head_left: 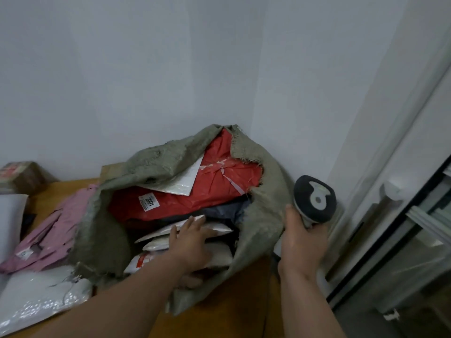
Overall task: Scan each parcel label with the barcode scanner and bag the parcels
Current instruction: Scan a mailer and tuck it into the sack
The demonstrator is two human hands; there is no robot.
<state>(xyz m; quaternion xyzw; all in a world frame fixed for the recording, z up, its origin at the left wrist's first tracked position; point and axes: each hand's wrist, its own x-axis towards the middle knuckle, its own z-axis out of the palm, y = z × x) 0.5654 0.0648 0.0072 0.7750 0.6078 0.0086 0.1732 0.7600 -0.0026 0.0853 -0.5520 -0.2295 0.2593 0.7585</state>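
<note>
A frayed grey-green woven sack (166, 162) lies open on the wooden table (227, 306), stuffed with parcels. A red parcel (185, 198) with a white label fills its upper part, and several white padded parcels (214, 228) are stacked lower down. My left hand (192, 242) reaches inside the sack and lies flat on the white parcels, fingers spread. To the right of the sack, my right hand (302, 242) grips the handle of a dark barcode scanner (314, 198) and also holds the sack's right edge.
A pink parcel (51, 228) and a white bubble mailer (39, 296) lie on the table left of the sack. A taped cardboard box (22, 176) stands at the far left by the wall. A glass door frame (400, 215) runs along the right.
</note>
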